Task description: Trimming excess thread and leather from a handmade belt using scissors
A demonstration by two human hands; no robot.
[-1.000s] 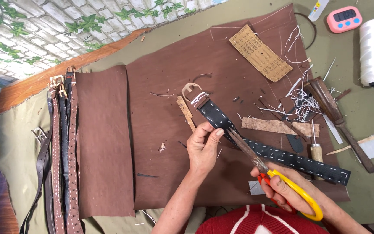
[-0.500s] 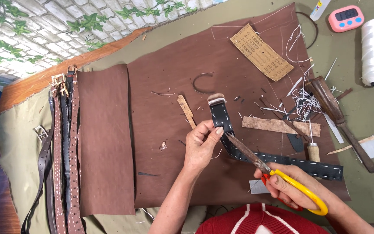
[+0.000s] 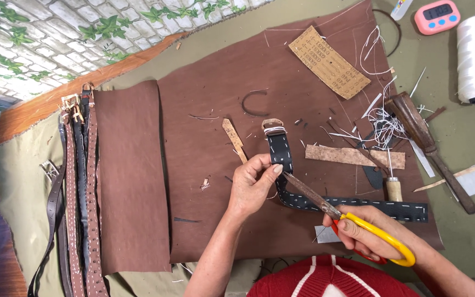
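head view: left hand (image 3: 254,184) pinches a stitched black leather strap (image 3: 279,154); right hand (image 3: 366,234) grips yellow-handled scissors (image 3: 353,220), rusty blades at the left fingertips; tan perforated card (image 3: 328,62) beyond.

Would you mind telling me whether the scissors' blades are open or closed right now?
Closed, as far as the view shows: the scissors in the right hand show one narrow line of blade, its tip at the black strap by the left hand's fingers.
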